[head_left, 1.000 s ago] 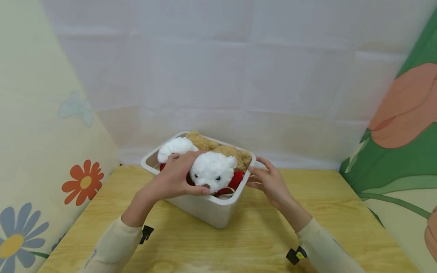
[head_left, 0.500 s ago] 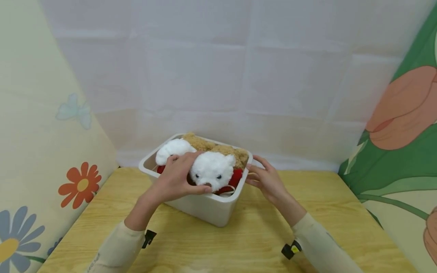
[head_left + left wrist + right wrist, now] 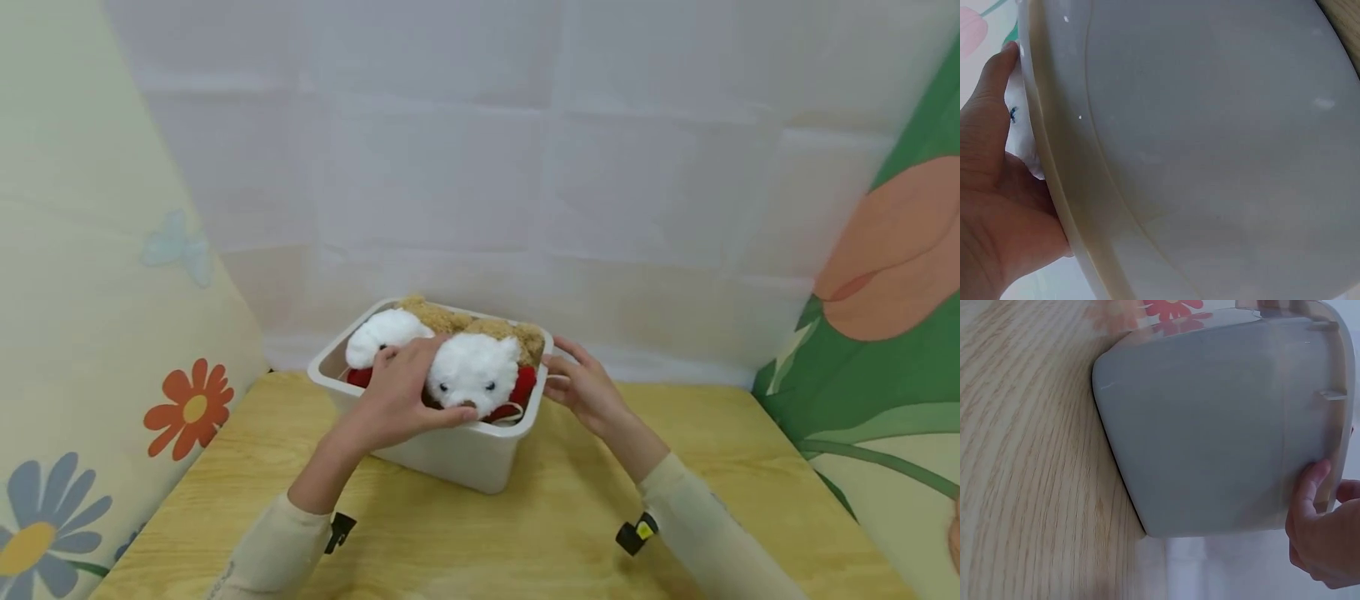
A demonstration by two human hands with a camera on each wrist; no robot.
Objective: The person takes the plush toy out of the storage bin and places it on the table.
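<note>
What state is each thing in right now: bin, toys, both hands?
Bin: upright on the table, open-topped, packed full.
White bear: lying in the bin, face toward the camera, partly under the left hand.
Brown plush: lying in the bin behind the white bear.
Left hand: resting on the white bear, thumb at the bin's rim.
Right hand: gripping the bin's right rim.

One white plastic bin (image 3: 450, 450) on one wooden tabletop (image 3: 525, 533), one white plush bear (image 3: 468, 379), one brown plush bear (image 3: 480, 323), two hands, left hand (image 3: 401, 400), right hand (image 3: 585, 387), two wrist cameras
</note>
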